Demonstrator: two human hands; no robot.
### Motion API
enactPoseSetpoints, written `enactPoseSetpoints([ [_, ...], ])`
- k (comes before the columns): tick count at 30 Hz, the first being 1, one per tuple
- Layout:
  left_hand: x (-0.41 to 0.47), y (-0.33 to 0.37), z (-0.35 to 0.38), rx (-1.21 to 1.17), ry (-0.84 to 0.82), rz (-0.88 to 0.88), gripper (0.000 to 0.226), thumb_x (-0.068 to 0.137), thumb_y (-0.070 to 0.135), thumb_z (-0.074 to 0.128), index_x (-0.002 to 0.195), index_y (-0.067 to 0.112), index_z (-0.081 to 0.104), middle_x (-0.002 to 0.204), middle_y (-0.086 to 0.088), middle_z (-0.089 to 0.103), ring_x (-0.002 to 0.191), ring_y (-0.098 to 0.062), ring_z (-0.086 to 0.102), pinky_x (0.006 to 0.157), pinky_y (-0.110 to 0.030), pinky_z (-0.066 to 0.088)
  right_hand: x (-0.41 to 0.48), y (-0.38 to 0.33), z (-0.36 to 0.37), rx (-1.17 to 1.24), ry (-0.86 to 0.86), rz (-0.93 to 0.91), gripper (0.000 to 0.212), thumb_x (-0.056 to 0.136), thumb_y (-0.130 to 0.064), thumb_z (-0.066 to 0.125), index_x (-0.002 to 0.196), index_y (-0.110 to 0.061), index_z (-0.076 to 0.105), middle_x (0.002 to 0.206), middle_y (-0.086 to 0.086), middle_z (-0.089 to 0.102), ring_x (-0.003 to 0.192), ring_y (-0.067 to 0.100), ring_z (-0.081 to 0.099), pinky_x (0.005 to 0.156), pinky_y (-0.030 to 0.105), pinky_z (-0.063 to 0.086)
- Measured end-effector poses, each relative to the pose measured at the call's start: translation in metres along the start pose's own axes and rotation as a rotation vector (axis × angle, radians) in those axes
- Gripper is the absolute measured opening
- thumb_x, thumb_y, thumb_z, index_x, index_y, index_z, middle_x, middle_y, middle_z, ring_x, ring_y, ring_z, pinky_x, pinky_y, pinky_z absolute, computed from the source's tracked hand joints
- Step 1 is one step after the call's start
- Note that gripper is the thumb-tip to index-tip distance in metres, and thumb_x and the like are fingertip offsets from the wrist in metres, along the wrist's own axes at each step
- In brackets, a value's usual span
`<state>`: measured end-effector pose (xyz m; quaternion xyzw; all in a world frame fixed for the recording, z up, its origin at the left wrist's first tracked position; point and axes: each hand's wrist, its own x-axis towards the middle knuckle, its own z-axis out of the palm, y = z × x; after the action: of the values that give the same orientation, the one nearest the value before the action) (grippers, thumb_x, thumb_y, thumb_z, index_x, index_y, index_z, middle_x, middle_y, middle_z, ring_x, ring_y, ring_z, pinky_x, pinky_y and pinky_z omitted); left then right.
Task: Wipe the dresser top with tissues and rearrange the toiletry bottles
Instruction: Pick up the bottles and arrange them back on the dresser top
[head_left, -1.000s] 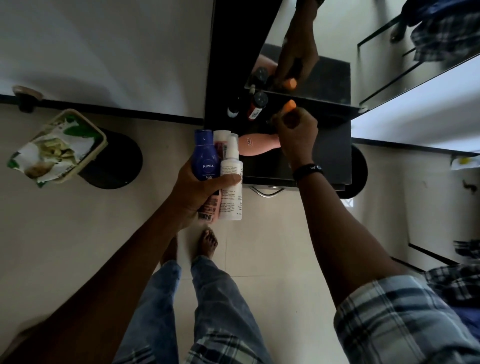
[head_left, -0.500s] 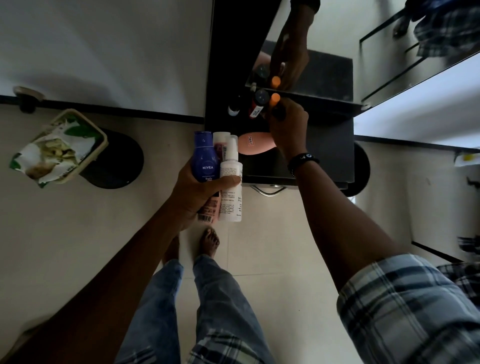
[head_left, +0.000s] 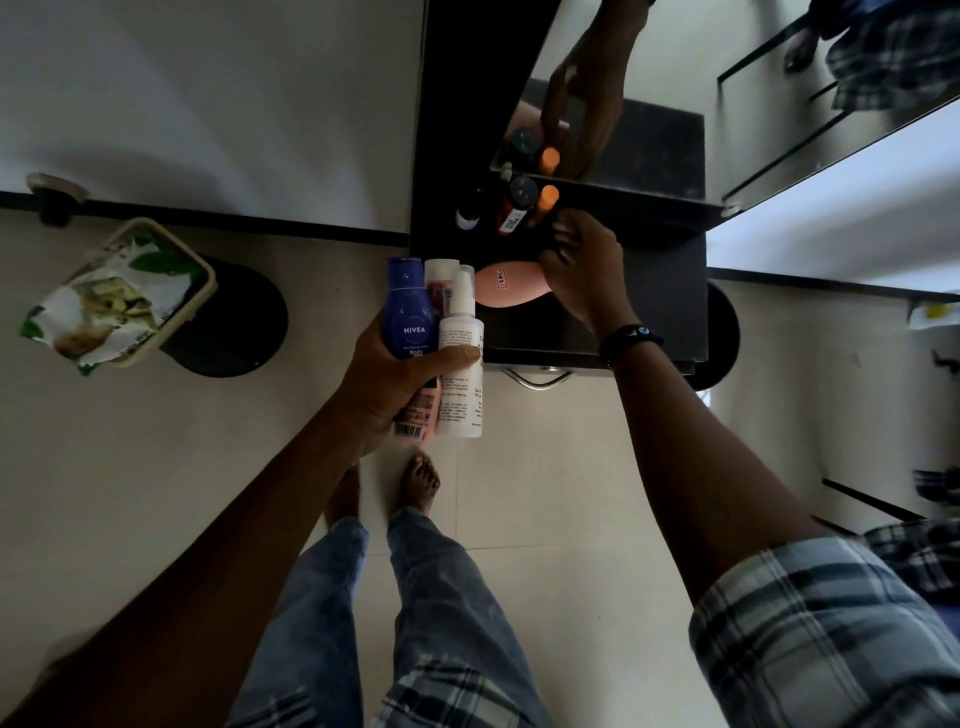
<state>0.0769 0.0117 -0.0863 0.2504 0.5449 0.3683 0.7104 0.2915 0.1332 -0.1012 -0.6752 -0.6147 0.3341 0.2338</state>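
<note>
Bottles (head_left: 432, 332): 3 in left hand (head_left: 393, 385), caps toward dresser (head_left: 666, 291).

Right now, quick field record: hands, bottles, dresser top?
left hand: grips blue Nivea bottle, pink tube, white spray bottle together
right hand: over dresser top by peach bottle, grip unclear
peach bottle: lying on its side
back row, upright: orange-capped bottle, dark-capped bottle, small bottle

left hand (head_left: 395, 379) grips three bottles (head_left: 415, 317); right hand (head_left: 584, 270) over dresser (head_left: 665, 296).
</note>
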Motion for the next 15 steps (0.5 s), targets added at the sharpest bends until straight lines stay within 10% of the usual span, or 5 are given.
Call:
enactPoseSetpoints([
  [9, -0.001, 0.004, 0.000, 0.015, 0.004, -0.004, 0.075, 0.057, 0.024, 0.080, 0.125, 0.016, 0.048, 0.110, -0.010, 0.068, 0.094, -0.028, 0.070, 0.076, -0.044, 0.058, -0.047, 0.030, -0.006, -0.386, -0.218, -0.203, 0.060, 0.087, -0.017, 0.064, 0.143, -0.021, 0.044, 0.145, 0.004, 0.047, 0.134, 0.024, 0.039, 0.108, 0.027, 0.028],
  [15, -0.001, 0.006, 0.003, 0.039, 0.000, -0.013, 0.080, 0.056, 0.026, 0.080, 0.128, 0.015, 0.046, 0.112, -0.012, 0.067, 0.095, -0.029, 0.070, 0.078, -0.046, 0.058, -0.042, 0.049, -0.032, -0.538, -0.012, -0.221, 0.048, 0.089, -0.010, 0.062, 0.136, -0.014, 0.054, 0.135, 0.010, 0.057, 0.121, 0.034, 0.047, 0.103, 0.036, 0.037],
])
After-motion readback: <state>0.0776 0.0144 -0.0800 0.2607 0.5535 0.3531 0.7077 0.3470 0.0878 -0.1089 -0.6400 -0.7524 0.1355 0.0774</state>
